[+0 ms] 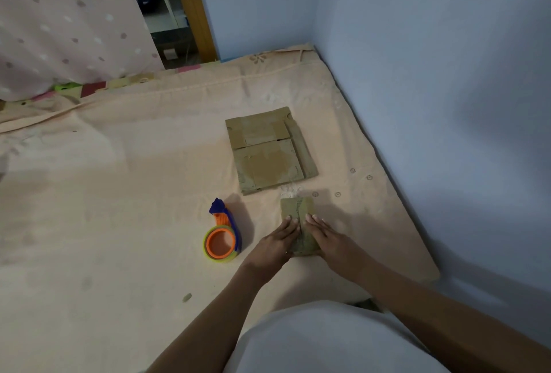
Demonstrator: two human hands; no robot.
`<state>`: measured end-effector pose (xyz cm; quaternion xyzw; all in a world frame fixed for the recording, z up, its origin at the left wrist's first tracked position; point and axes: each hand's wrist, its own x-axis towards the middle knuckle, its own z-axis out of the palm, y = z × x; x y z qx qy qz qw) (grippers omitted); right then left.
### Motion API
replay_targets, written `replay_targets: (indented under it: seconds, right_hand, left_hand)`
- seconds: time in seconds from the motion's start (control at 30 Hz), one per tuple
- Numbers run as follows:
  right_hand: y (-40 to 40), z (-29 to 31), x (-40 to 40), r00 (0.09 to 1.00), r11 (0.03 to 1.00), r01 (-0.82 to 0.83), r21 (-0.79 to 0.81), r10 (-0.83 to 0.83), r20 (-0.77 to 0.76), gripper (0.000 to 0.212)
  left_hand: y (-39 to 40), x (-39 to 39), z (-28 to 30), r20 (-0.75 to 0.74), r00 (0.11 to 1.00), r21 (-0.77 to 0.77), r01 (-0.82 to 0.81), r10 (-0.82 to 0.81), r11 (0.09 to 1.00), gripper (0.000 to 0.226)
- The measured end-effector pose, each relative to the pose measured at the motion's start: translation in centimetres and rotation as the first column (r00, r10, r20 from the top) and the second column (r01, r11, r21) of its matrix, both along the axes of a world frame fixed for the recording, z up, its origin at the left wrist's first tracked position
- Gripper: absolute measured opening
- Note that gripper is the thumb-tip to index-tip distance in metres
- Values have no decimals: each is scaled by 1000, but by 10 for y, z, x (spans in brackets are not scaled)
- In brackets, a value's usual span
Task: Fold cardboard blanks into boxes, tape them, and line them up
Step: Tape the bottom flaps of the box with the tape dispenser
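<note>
A small brown cardboard box [298,208] lies on the peach bedsheet [134,193] in front of me. My left hand [275,243] presses flat on its left flap with straight fingers. On the right flap my right hand [329,237] lies flat in the same way. The two flaps meet along a seam between my fingertips. Beyond the box lies a stack of flat cardboard blanks [269,150]. A tape dispenser [222,238] with an orange core and blue handle stands to the left of my left hand.
The blue wall [432,74] runs along the right edge of the bed. A dotted pink curtain [65,23] hangs at the far left, beside a wooden door frame [193,5]. A small scrap [187,297] lies on the sheet near me.
</note>
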<state>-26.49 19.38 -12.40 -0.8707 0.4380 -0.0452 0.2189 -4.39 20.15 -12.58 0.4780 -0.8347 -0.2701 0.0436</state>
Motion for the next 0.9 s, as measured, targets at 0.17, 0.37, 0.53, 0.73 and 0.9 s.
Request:
replay_targets:
  seconds: [0.17, 0.37, 0.53, 0.73, 0.9]
  right_hand:
    - [-6, 20, 0, 989, 955, 128, 267, -143, 38, 69]
    - [-20, 33, 14, 673, 644, 605, 468, -728, 132, 40]
    - [-29, 39, 32, 612, 411, 583, 701, -789, -46, 47]
    - [-43, 57, 54, 505, 271, 556, 786, -861, -61, 53]
    - [-54, 61, 53, 238, 183, 452, 873, -968, 80, 55]
  left_hand:
    - [-8, 7, 7, -56, 997, 73, -40, 44, 997, 76]
    - [-20, -10, 27, -403, 689, 276, -536, 603, 798, 20]
    - [-26, -14, 32, -246, 522, 520, -640, 817, 565, 49]
    - [-43, -19, 58, -214, 404, 706, -565, 889, 427, 49]
    - [-56, -16, 78, -254, 282, 764, -528, 925, 371, 44]
